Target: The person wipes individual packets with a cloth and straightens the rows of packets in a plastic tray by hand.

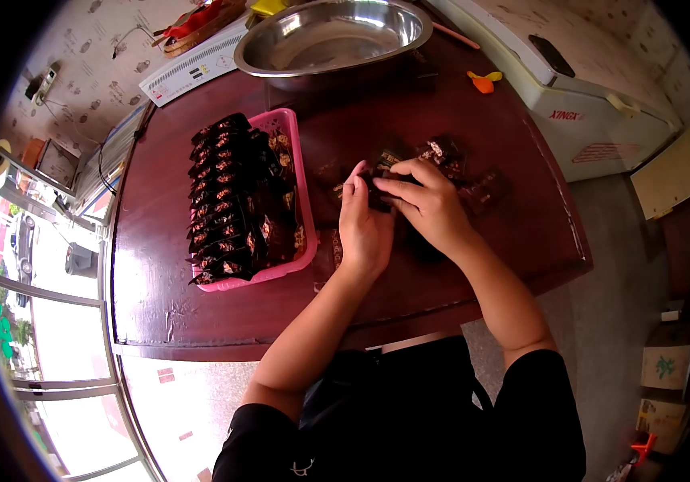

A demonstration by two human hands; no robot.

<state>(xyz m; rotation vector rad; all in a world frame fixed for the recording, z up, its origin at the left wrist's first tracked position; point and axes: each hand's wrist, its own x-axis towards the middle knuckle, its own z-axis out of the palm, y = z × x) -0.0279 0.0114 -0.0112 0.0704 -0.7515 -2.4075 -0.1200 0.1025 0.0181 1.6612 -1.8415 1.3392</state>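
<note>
My left hand point(369, 233) and my right hand point(431, 207) meet above the table, their fingers closed together around a small dark packet, mostly covered by the fingertips. Around them on the tabletop lie several loose dark packets point(485, 191) with brown, nut-like patterning; one patterned packet point(439, 150) sits just beyond my right hand. To the left of my left hand is a pink plastic basket point(306, 205). Dark packets point(220, 201) stand in a tight row along its left side, with more lying less neatly on its right.
A wide steel basin point(333, 68) stands at the far side of the dark red table point(160, 321). Beside it are a white panel appliance point(192, 71) and an orange-yellow item point(484, 81). A white chest freezer point(578, 120) with a phone point(551, 55) is beyond the right edge.
</note>
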